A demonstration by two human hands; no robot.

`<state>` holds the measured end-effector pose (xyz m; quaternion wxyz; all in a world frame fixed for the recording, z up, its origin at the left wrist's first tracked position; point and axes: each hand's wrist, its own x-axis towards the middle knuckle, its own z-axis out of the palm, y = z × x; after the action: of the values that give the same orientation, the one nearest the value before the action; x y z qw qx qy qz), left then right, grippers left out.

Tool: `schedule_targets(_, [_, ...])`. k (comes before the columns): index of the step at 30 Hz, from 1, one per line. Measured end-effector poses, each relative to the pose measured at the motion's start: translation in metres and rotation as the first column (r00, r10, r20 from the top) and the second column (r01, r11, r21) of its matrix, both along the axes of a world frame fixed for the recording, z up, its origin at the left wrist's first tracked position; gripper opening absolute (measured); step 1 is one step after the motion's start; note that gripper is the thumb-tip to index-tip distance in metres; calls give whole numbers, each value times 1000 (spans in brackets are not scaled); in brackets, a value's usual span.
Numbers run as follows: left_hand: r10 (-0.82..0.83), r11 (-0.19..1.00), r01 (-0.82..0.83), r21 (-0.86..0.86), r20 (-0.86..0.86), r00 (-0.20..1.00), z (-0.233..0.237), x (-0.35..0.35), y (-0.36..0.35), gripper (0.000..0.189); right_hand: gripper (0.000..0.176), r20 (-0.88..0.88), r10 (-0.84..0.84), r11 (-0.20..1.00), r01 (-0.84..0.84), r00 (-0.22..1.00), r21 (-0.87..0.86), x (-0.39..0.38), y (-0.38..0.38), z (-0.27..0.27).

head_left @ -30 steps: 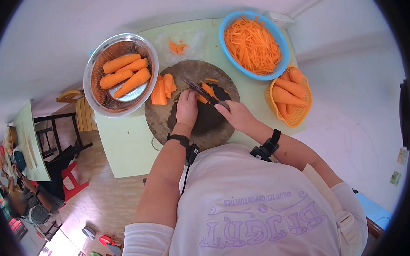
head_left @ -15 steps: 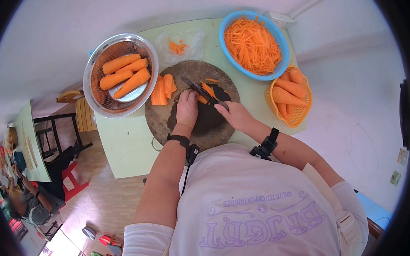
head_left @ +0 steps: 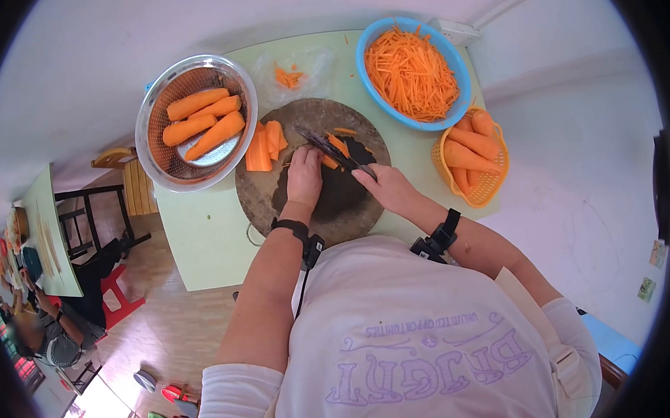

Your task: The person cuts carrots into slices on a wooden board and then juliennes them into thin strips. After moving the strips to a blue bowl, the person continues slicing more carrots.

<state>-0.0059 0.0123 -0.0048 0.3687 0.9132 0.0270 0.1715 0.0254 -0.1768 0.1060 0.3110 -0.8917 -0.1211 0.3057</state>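
At the middle of the round dark wooden chopping board (head_left: 264, 201): the left hand (head_left: 304, 177) and right hand (head_left: 385, 188) met over a flat orange carrot piece (head_left: 338, 144), which lay just past the fingertips, toward twelve o'clock of the board's centre.
Change: over the last second the dark-bladed kitchen knife (head_left: 319, 144) had crept a little toward ten o'clock, closer to the left fingertips. Both hands had otherwise hardly shifted.
Meaning: the cutting was mid-stroke, it seemed, with the blade working along the piece in small steps.
Right grip: fingers closed round the knife handle, blade pointing toward eleven o'clock.
Left grip: fingers curled, tips pressed down on the near end of the carrot piece, right beside the blade.
Carrot piece: bright orange, thin and flat, partly hidden under the blade. Whether strips had already come off it could not be told.
Cut slabs (head_left: 265, 145): stacked at the board's eleven o'clock edge.
Steel colander (head_left: 192, 184): at ten o'clock, holding whole peeled carrots (head_left: 200, 118).
Blue plastic bowl (head_left: 430, 125): at one o'clock, full of fine carrot shreds (head_left: 410, 71).
Yellow mesh basket (head_left: 484, 191): at three o'clock, holding more whole carrots.
Pale green table (head_left: 202, 245): under everything.
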Motion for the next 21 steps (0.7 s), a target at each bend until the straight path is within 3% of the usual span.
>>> schedule_targets(7, [-19, 1000, 19, 2, -51, 998, 1, 0, 1, 10, 55, 24, 29, 995, -27, 999, -93, 1, 13, -1])
schedule_targets(11, [16, 1000, -16, 27, 13, 1000, 2, 1, -2, 8, 54, 27, -12, 1000, 12, 1000, -16, 2, 4, -13])
schedule_targets(13, [4, 1000, -4, -21, 12, 1000, 4, 1, 0, 7, 54, -137, -132, 989, 139, 982, 43, 4, 1, -14])
schedule_targets(14, [6, 1000, -6, -23, 10, 1000, 3, 1, 0, 7, 54, -138, -130, 990, 137, 982, 42, 3, 1, -12])
schedule_targets(21, [-12, 1000, 11, 12, 10, 1000, -1, 1, 0, 9, 52, -16, -79, 996, 80, 997, 29, -1, -3, -7])
